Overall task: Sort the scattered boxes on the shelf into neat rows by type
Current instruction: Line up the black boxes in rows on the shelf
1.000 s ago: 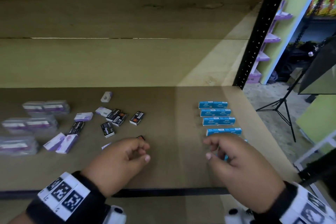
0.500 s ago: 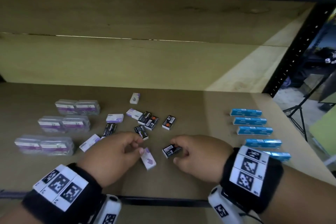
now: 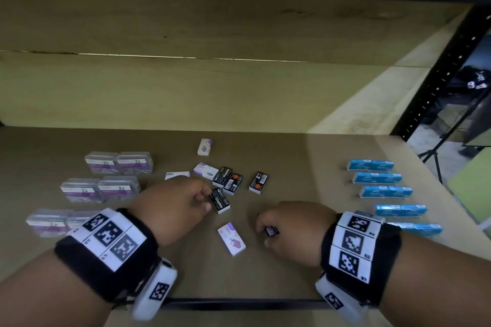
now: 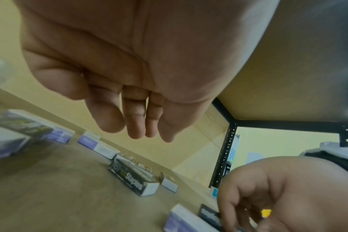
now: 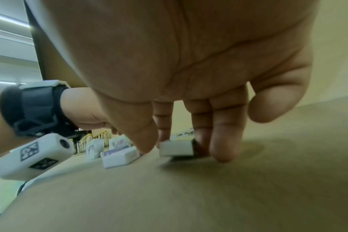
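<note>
Small black staples boxes [image 3: 230, 182] and white-and-purple boxes [image 3: 206, 169] lie scattered mid-shelf. My right hand [image 3: 266, 233] pinches one black box [image 3: 272, 231] between thumb and fingers low on the shelf board; in the right wrist view its white end [image 5: 176, 148] shows between my fingers [image 5: 221, 141]. My left hand [image 3: 206, 200] hovers with loosely curled fingers [image 4: 137, 125] holding nothing, just over another black staples box [image 3: 220, 200] [image 4: 133, 179]. A white-and-purple box [image 3: 231, 238] lies flat between my hands.
Blue boxes [image 3: 382, 191] form a column at the right. Clear plastic boxes with purple labels [image 3: 101, 188] stand in rows at the left. A black shelf upright [image 3: 438, 82] rises at the back right. The shelf's front edge [image 3: 239, 304] runs below my wrists.
My right hand left the blue column, came to the middle and took hold of a black box. My left hand let go of the white-and-purple box and moved over a black box.
</note>
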